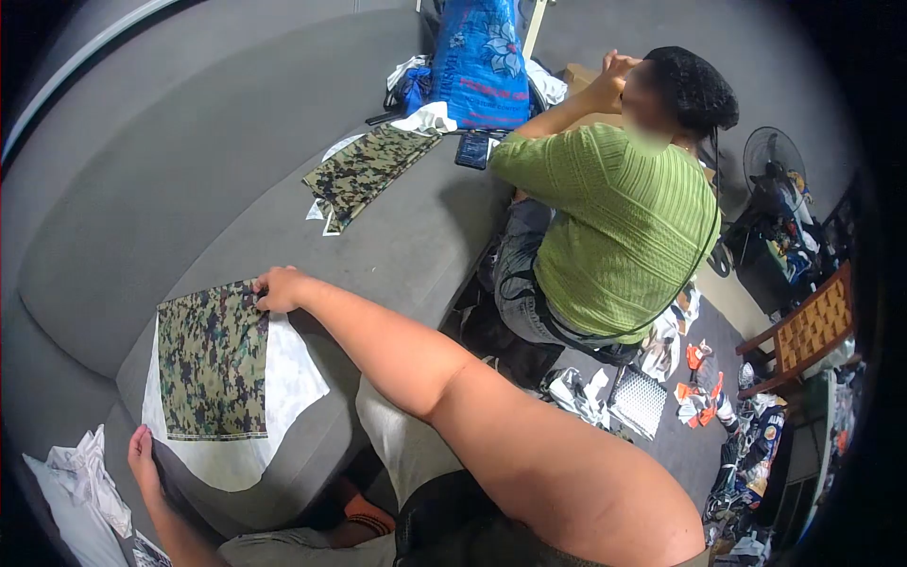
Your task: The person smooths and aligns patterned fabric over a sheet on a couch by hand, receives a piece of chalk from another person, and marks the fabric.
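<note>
On the grey sofa seat lies a rectangular camouflage cloth piece point(213, 364), spread over a larger white sheet point(293, 364) with curved edges. I cannot tell whether the sheet is paper or fabric. My right hand point(279, 288) reaches across to the cloth's far right corner, its thumb and fingers closed on that corner. By the white sheet's lower left edge is my left hand point(144, 460), fingers stretched out and tips at the edge. Further along the seat rests another camouflage piece point(373, 170), with white material showing around it.
A person in a green top point(624, 227) sits at the right on the sofa's edge. Behind are a blue printed sack point(480, 66) and a dark phone point(471, 149). White crumpled cloth point(90, 482) lies lower left. Scraps, a fan point(773, 161) and a wooden chair point(811, 326) stand right.
</note>
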Action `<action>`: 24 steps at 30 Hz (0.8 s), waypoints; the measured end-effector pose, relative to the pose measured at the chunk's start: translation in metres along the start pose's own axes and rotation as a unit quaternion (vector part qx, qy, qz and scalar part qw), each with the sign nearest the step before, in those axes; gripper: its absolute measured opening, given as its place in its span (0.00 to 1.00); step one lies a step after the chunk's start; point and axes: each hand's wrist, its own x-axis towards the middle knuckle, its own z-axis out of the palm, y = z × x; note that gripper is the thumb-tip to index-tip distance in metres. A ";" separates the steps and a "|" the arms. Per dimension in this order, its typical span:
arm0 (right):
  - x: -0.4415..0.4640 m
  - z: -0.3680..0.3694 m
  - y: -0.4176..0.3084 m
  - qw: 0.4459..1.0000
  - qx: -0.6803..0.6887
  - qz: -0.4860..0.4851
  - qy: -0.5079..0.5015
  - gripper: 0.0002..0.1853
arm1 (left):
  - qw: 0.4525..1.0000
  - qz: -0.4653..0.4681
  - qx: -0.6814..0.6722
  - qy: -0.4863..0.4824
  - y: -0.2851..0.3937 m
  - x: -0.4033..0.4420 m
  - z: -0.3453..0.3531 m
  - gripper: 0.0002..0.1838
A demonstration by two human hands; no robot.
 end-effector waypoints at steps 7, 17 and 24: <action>0.004 0.004 0.004 1.000 0.003 0.008 0.006 0.28 | 0.996 0.051 0.041 0.063 0.022 0.010 0.003 0.17; 0.020 0.019 0.022 0.989 0.128 -0.040 0.055 0.26 | 0.988 0.131 -0.001 0.084 0.103 0.008 0.044 0.13; -0.004 0.013 -0.014 0.998 0.019 -0.041 0.038 0.25 | 0.976 0.198 0.071 0.063 0.174 -0.021 0.085 0.10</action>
